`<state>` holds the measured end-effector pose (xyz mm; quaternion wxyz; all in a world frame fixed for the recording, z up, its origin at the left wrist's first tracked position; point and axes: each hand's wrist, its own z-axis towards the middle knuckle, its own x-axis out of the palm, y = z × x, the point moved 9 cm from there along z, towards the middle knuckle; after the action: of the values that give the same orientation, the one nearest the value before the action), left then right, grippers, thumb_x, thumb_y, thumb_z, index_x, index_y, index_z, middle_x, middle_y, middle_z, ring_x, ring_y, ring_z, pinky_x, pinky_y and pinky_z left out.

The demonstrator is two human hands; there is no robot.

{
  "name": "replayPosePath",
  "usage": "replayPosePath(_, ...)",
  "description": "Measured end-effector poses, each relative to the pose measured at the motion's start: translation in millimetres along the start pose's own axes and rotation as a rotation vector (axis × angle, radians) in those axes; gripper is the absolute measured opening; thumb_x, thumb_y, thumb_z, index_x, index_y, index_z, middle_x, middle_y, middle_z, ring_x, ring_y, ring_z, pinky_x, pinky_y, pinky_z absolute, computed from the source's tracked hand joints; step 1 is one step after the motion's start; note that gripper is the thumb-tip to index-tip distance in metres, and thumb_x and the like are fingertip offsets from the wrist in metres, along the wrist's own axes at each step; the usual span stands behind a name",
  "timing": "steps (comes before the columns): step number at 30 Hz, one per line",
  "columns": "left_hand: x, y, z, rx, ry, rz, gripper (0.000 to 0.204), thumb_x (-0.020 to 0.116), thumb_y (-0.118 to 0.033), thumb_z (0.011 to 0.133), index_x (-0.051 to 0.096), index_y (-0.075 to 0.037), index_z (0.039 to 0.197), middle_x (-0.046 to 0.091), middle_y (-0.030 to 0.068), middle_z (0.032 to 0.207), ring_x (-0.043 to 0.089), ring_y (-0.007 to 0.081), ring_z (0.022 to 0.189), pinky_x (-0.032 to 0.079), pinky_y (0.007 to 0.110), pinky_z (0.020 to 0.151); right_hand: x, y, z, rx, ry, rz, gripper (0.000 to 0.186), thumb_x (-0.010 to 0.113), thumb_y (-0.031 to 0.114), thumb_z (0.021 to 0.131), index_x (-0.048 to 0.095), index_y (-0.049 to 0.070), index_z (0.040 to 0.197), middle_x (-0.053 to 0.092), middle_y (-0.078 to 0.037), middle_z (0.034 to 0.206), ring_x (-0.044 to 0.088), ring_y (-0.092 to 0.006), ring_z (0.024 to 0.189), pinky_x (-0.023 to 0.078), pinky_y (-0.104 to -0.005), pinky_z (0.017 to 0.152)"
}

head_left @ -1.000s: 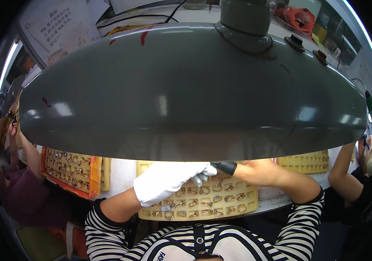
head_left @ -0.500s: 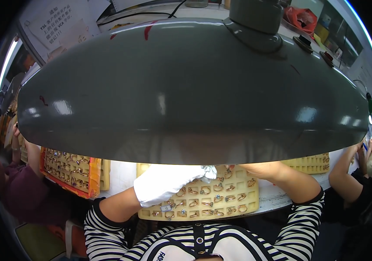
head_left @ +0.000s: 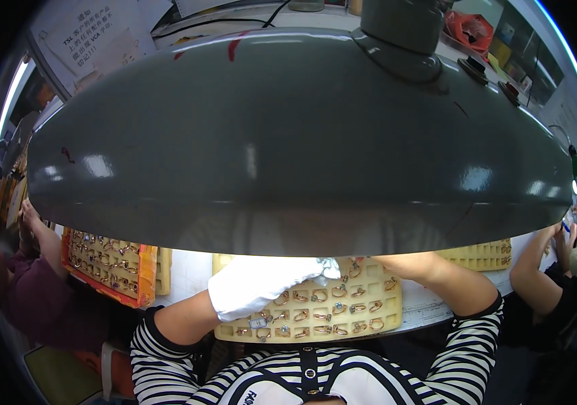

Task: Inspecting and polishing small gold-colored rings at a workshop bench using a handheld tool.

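Note:
My left hand point(head_left: 258, 287) wears a white cloth glove and lies over a cream tray point(head_left: 393, 317) set with several gold-coloured rings point(head_left: 319, 295). Loose glove tips point(head_left: 329, 270) show near the tray's middle, but most of the fingers are washed out by light or covered by a large grey lamp hood point(head_left: 302, 148). Of my right hand point(head_left: 393, 263) only the bare wrist end comes into view beside the tray's upper right. Its fingers are behind the hood, so whatever they hold cannot be seen. A small white tag point(head_left: 259, 323) hangs among the rings.
An orange-rimmed tray point(head_left: 145, 277) of rings stands to the left, another cream tray point(head_left: 477, 255) to the right. Co-workers sit on both sides; one bare arm point(head_left: 535, 270) is at the right. The hood spans the space above the white table point(head_left: 190, 273).
The glove tips have moved slightly right. The lamp's neck sits a little farther right in view. At the far left, the co-worker's hand and forearm have shifted. My arms stay nearly in place.

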<state>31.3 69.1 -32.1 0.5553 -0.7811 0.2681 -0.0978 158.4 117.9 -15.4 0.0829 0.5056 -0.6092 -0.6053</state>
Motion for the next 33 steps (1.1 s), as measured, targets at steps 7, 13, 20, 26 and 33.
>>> replayPosePath(7, 14, -20, 5, 0.150, 0.152, -0.316, 0.045, 0.037, -0.038, 0.090, 0.049, -0.006, 0.119, 0.057, 0.0089, 0.105, 0.051, 0.0176, 0.101, 0.033, 0.032, 0.095, -5, 35, -7, -0.263, -0.146, -0.066, 0.023, 0.056, 0.008, 0.081, 0.058, 0.000, 0.102, 0.060, -0.012, 0.097, 0.058, -0.0208, 0.088, 0.044, -0.0280, 0.079)
replayPosePath(13, 9, -29, -1, 0.104, 0.075, -0.151, 0.038, 0.040, -0.034, 0.091, 0.056, -0.007, 0.112, 0.060, 0.0063, 0.099, 0.054, 0.0147, 0.094, 0.039, 0.028, 0.088, -11, 49, -22, -0.579, -0.291, -0.225, 0.023, 0.061, -0.003, 0.073, 0.062, 0.002, 0.095, 0.062, -0.009, 0.092, 0.060, -0.0192, 0.081, 0.048, -0.0260, 0.071)
replayPosePath(20, -2, -16, 3, 0.105, -0.018, -0.073, 0.031, 0.045, -0.025, 0.089, 0.056, -0.006, 0.111, 0.059, 0.0101, 0.107, 0.055, 0.0184, 0.099, 0.043, 0.029, 0.085, -5, 27, -9, -0.346, -0.210, -0.218, 0.018, 0.057, 0.004, 0.079, 0.060, 0.001, 0.097, 0.060, -0.010, 0.092, 0.058, -0.0182, 0.083, 0.046, -0.0271, 0.073)
replayPosePath(26, 0, -23, 2, 0.110, -0.010, -0.040, 0.034, 0.046, -0.027, 0.088, 0.054, -0.006, 0.114, 0.058, 0.0098, 0.107, 0.053, 0.0195, 0.102, 0.040, 0.030, 0.088, -10, 50, -15, -0.496, -0.280, -0.287, 0.022, 0.054, 0.009, 0.079, 0.058, 0.006, 0.100, 0.058, -0.008, 0.074, 0.057, -0.0166, 0.063, 0.046, -0.0277, 0.058)
replayPosePath(33, 22, -22, 6, 0.088, 0.221, -0.473, 0.035, 0.050, -0.028, 0.087, 0.057, 0.000, 0.106, 0.062, 0.0075, 0.091, 0.057, 0.0135, 0.082, 0.043, 0.025, 0.076, -1, 41, -12, -0.410, -0.092, -0.197, 0.026, 0.058, 0.006, 0.080, 0.056, 0.002, 0.105, 0.060, -0.009, 0.095, 0.058, -0.0164, 0.084, 0.046, -0.0242, 0.073)
